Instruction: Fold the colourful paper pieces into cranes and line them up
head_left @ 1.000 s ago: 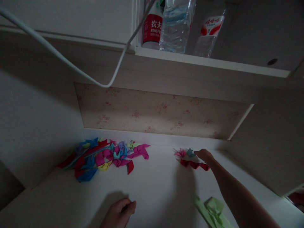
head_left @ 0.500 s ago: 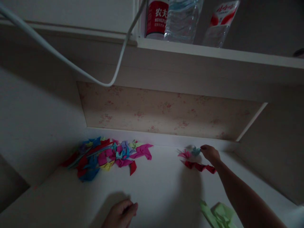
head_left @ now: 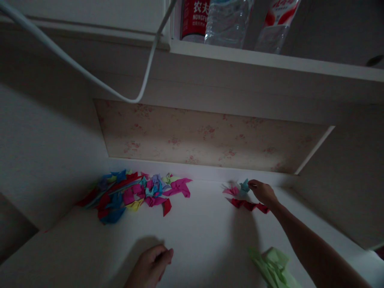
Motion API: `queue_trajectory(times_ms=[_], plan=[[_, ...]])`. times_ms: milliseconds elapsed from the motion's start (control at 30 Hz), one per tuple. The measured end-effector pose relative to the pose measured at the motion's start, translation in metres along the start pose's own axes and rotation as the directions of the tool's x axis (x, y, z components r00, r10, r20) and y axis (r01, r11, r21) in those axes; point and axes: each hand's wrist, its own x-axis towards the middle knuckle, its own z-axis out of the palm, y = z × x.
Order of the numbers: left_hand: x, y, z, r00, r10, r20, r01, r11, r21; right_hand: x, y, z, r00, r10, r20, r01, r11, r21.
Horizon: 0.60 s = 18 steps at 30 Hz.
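Note:
My right hand (head_left: 263, 192) reaches to the far right of the white desk (head_left: 198, 236), its fingers pinched on a small teal folded paper (head_left: 245, 185). Beside it lie a pink folded paper (head_left: 230, 190) and dark red folded papers (head_left: 249, 205). Near the front edge my left hand (head_left: 151, 266) rests on the desk with fingers curled; I cannot see anything in it. A pile of many-coloured folded papers (head_left: 135, 193) lies at the far left.
Light green paper (head_left: 271, 267) lies at the front right by my forearm. A floral back panel (head_left: 204, 138) closes the desk's rear. Above it a shelf (head_left: 270, 64) carries plastic bottles (head_left: 226, 20). A white cable (head_left: 90, 78) hangs across the upper left.
My right hand has closed on the teal paper and lifted it slightly toward the back wall. The view has tilted a little. My left hand has stayed put.

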Motion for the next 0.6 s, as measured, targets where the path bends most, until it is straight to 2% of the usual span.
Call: queue_trajectory(times_ms=[233,600], plan=[[0.002,-0.004,0.000,1.000,0.007,0.001,-0.007,1.000,-0.005,0.003,0.001,0.010,0.997,-0.068,0.043,0.064,0.994,0.092],[0.001,-0.001,0.000,1.000,0.002,0.005,-0.002,1.000,-0.010,0.005,0.009,0.020,0.995,-0.100,0.013,0.098,0.992,0.079]])
